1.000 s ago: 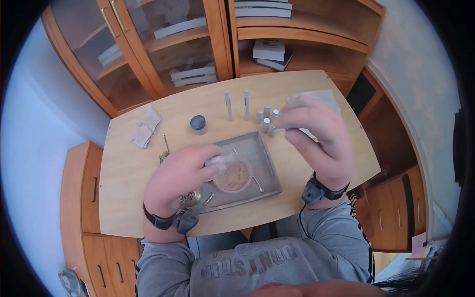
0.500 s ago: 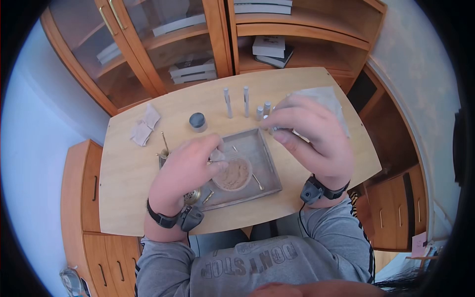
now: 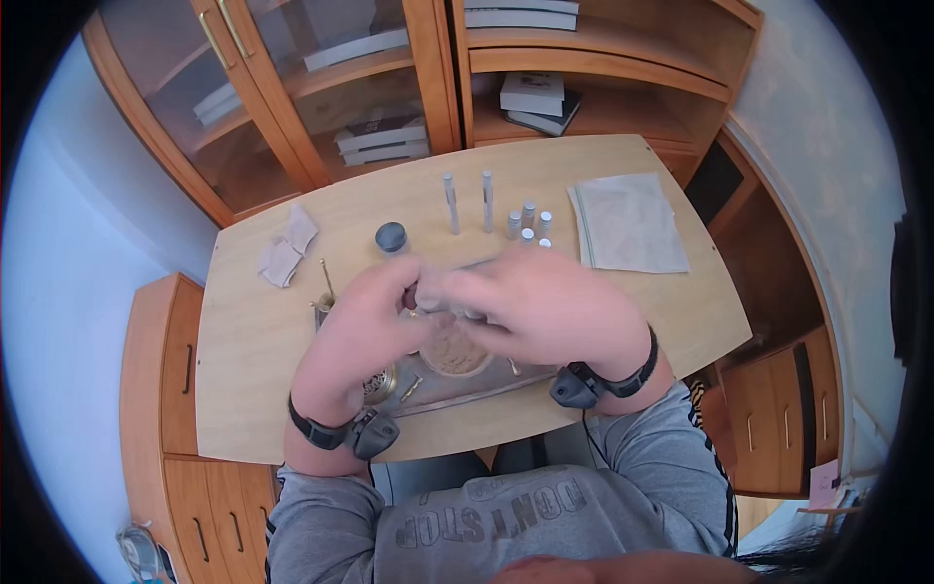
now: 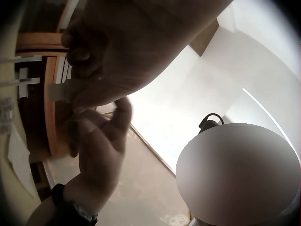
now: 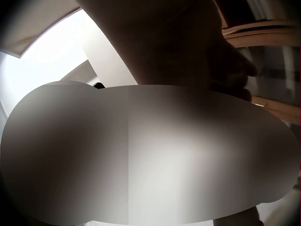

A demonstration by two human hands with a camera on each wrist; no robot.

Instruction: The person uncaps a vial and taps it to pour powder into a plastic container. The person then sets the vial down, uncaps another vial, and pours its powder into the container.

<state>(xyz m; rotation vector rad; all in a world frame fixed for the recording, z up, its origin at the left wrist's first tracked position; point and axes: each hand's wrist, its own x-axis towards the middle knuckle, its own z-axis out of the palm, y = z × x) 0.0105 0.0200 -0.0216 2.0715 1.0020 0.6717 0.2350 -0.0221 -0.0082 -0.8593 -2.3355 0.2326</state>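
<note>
My left hand (image 3: 365, 311) is raised over the tray and grips a small translucent vial (image 4: 59, 92), whose end sticks out past the fingers in the left wrist view. My right hand (image 3: 559, 302) has its bent fingers right at the left fingertips; blur leaves me unable to tell what they hold. Beneath both hands, a round bowl of brown powder (image 3: 452, 360) sits on a grey tray (image 3: 457, 394), partly covered by the hands. Near the left wrist are a brass pierced lid (image 3: 377, 386) and a small brass piece (image 3: 411, 389). The right wrist view is mostly masked.
Several silver-capped vials (image 3: 528, 212) and two upright slim tubes (image 3: 488, 202) stand behind the tray. A dark-lidded jar (image 3: 391, 237) is at the back. Folded cloth (image 3: 289, 245) lies left, a flat cloth (image 3: 630, 224) right. Cabinets (image 3: 350, 88) stand beyond the table.
My right hand has swept left and slightly down, from beside the capped vials to the left hand. The left hand rose slightly and still holds its vial.
</note>
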